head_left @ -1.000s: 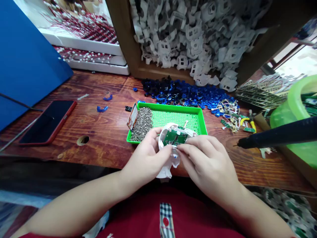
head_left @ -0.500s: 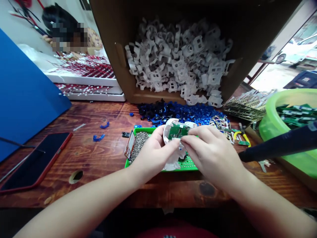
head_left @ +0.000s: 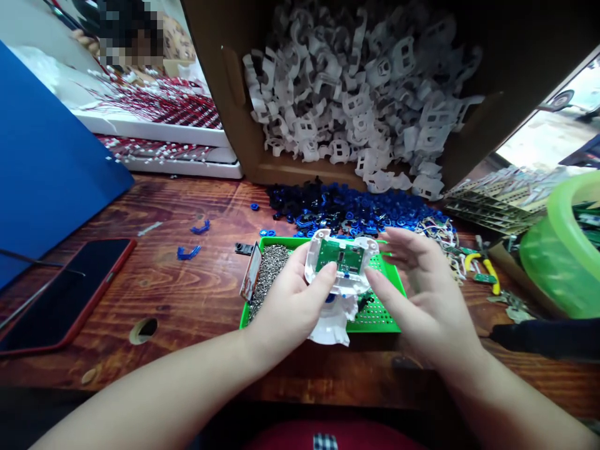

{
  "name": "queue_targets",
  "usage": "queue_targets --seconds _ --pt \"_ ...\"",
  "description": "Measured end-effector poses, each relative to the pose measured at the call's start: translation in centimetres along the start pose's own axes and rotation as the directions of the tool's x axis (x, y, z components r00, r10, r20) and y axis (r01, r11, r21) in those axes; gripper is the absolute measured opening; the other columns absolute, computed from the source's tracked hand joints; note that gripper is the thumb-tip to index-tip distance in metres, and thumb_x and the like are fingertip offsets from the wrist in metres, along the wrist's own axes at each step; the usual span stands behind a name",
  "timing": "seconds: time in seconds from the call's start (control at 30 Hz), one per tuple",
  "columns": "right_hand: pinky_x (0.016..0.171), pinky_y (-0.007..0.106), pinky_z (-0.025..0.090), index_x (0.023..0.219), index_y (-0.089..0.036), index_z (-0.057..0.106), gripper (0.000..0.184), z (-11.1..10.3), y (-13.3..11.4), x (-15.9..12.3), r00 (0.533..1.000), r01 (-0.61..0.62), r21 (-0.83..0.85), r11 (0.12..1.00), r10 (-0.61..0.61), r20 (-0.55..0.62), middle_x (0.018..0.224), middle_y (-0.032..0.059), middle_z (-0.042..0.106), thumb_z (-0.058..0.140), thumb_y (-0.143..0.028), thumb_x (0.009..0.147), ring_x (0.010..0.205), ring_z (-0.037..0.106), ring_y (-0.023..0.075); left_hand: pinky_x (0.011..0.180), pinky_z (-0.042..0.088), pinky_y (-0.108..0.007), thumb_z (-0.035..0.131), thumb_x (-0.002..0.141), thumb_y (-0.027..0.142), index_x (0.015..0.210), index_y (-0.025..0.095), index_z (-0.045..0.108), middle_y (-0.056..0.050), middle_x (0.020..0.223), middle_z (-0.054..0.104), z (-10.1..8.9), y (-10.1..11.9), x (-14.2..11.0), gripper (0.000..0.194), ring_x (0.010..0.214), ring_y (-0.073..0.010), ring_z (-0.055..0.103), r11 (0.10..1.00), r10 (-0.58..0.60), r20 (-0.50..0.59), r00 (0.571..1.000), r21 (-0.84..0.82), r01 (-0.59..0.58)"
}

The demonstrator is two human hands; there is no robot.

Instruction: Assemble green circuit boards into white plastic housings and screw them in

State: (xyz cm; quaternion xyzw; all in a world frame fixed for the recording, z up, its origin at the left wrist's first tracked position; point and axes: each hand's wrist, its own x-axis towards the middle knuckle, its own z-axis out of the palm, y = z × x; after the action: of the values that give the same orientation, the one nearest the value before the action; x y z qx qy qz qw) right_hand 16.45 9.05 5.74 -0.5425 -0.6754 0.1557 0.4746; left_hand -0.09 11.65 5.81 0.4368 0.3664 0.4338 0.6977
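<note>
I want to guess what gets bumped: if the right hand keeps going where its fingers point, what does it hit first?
Probably the white plastic case with the green board, held by the left hand. The right hand is open beside it; depth is unclear.

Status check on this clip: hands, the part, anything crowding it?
Left hand grips white housing, green circuit board seated in it. Right hand open beside it, not touching. Green screw tray directly beneath; nothing blocking.
</note>
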Motion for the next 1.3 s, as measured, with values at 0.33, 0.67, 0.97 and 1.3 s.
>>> queue_targets --seconds 0.33,0.67,0.97,1.3 --pt "0.066 0.015 0.051 0.101 -0.023 0.053 0.027 0.7 0.6 0.8 0.878 -0.473 0.526 0.707 0.331 0.344 0.092 -0.0007 0.060 0.065 -0.030 0.078 0.078 0.059 0.0065 0.099 0.042 -0.031 0.050 0.090 0.030 0.120 0.025 0.047 -0.002 0.125 0.058 -0.2 -0.5 -0.3 0.030 0.116 -0.0184 0.053 0.991 0.062 0.063 0.996 0.111 -0.069" --pt "0.058 0.011 0.044 0.093 -0.022 0.048 0.021 0.6 0.2 0.3 0.880 -0.468 0.500 0.728 0.336 0.335 0.079 -0.0033 0.052 0.063 -0.027 0.080 0.067 0.050 0.0032 0.095 0.044 -0.034 0.050 0.089 0.030 0.119 0.024 0.046 -0.005 0.116 0.061 -0.3 -1.2 -0.9 0.031 0.106 -0.0207 0.057 0.957 0.123 0.052 0.991 0.259 -0.132" --pt "0.065 0.016 0.048 0.104 -0.024 0.051 0.025 0.8 0.7 1.2 0.936 -0.349 0.494 0.797 0.266 0.231 0.092 -0.0010 0.056 0.059 -0.030 0.082 0.075 0.055 0.0053 0.079 0.052 -0.027 0.058 0.084 0.025 0.110 0.022 0.054 -0.001 0.100 0.068 0.2 -0.3 0.1 0.026 0.091 -0.0174 0.065 0.999 -0.011 -0.075 0.997 -0.032 0.009" --pt "0.064 0.029 0.043 0.099 -0.022 0.055 0.030 -2.0 2.4 2.3 0.745 0.038 -0.535 0.844 0.333 0.578 0.094 0.0021 0.062 0.047 -0.047 0.084 0.079 0.059 0.0160 0.060 0.054 -0.028 0.049 0.078 0.017 0.072 0.010 0.063 -0.005 0.061 0.067 -1.0 2.1 2.7 0.016 0.054 -0.0142 0.063 0.858 -0.232 -0.246 0.941 -0.508 0.079"
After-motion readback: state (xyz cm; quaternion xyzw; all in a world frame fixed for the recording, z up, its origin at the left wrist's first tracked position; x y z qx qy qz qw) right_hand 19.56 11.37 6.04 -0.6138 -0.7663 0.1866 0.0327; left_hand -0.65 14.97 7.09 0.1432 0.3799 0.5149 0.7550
